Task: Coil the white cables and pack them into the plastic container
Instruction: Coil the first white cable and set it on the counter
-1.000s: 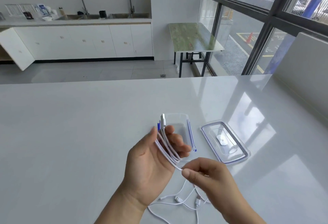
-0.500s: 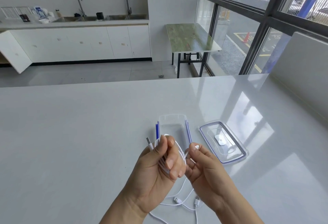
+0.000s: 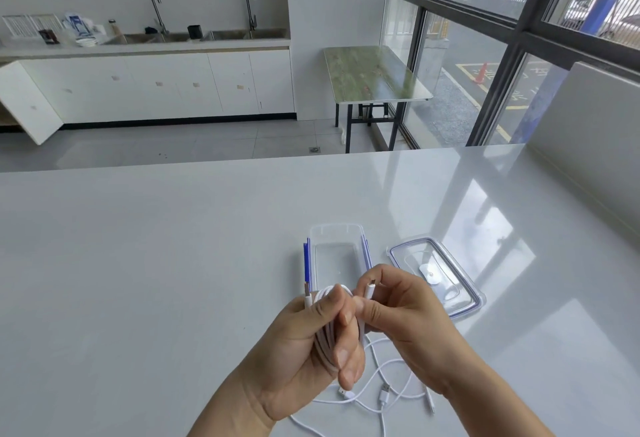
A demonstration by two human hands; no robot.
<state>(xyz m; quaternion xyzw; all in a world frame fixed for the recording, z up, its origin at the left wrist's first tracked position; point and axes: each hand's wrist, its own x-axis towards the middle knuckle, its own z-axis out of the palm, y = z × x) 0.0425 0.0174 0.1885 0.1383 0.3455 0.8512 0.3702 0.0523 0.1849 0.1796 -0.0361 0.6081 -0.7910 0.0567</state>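
Note:
My left hand [image 3: 311, 350] is closed around a coiled white cable [image 3: 325, 329], whose loops run through the fist; a USB plug sticks up by the thumb. My right hand [image 3: 408, 319] pinches that cable's other end, a small connector [image 3: 370, 289], just right of the left fingers. The clear plastic container [image 3: 337, 256] with blue side clips stands open on the white table, directly behind both hands. More loose white cables [image 3: 381, 391] lie tangled on the table under my wrists.
The container's clear lid [image 3: 436, 275] lies flat to the right of the container. The white table [image 3: 138, 280] stretches wide to the left and far side. A raised white ledge [image 3: 588, 145] borders the table's right edge.
The cable has been wound fully into the left hand. My right hand has risen from the loose strand below to hold the free connector end up beside the left fingers.

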